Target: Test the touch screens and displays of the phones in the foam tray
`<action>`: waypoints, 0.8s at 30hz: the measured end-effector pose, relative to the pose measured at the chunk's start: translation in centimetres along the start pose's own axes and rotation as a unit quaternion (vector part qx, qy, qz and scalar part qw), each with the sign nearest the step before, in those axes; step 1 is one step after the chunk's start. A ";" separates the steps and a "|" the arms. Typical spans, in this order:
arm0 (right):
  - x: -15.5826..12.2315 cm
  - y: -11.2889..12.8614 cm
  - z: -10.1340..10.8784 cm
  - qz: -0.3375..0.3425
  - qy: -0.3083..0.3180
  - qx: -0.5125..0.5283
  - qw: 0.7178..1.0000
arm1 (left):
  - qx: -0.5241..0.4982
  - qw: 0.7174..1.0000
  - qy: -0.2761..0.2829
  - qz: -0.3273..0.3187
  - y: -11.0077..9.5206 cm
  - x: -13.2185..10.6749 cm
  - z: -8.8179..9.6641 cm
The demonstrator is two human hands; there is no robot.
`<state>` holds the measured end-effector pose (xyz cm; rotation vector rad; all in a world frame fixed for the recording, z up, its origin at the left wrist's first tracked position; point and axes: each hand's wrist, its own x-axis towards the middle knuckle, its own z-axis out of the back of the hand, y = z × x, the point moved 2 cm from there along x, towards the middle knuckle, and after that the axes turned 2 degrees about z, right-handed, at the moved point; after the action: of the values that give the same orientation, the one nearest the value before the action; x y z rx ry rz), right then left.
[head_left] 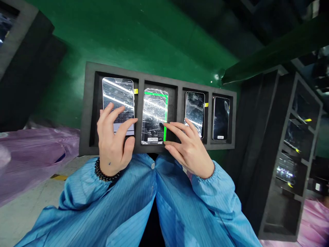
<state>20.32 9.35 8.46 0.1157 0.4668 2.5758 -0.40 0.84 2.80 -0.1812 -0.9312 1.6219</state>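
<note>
A black foam tray [83, 113] lies before me with several phones in its compartments. Over the leftmost phone [118, 91], whose screen shows lines of text, my left hand [113, 140] is spread with fingertips on or just above the glass. The second phone [153, 120] is wrapped in clear film and shows a green band along its top and right edges. At that right edge are the thumb and forefinger of my right hand [191, 147], apart from each other; its other fingers reach over the third phone [195, 103]. A dark phone [221, 116] fills the last compartment.
The tray rests on a green surface [138, 41]. Stacked black foam trays [285, 103] with film-covered phones stand at the right, and another stack [28, 41] at the upper left. Pink clothing of other people shows at the left [36, 154] and lower right [313, 223].
</note>
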 end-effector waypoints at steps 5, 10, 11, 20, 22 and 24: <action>2.0 -1.5 0.6 -0.011 -0.050 0.004 0.999 | 0.001 1.000 0.001 -0.002 -0.1 0.1 0.1; 7.2 -2.5 -0.4 -0.048 -0.060 -0.078 0.994 | 0.013 1.000 -0.003 -0.010 -0.2 0.1 0.0; 8.3 -2.6 -0.7 -0.048 -0.051 -0.090 0.994 | 0.015 1.000 -0.004 -0.011 -0.1 0.1 0.0; 10.0 -2.1 -1.8 0.007 -0.037 -0.105 0.994 | 0.018 1.000 -0.011 -0.012 0.1 0.0 -0.2; 9.0 -1.3 -1.7 0.021 -0.032 -0.099 0.994 | 0.017 1.000 -0.013 -0.015 0.1 0.0 -0.1; 7.9 -0.4 -1.7 0.029 -0.022 -0.091 0.995 | 0.014 1.000 -0.011 -0.015 0.1 0.1 -0.1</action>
<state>13.44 13.12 6.65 0.1231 0.2148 2.6526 -0.41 0.94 2.70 -0.1305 -0.9241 1.6116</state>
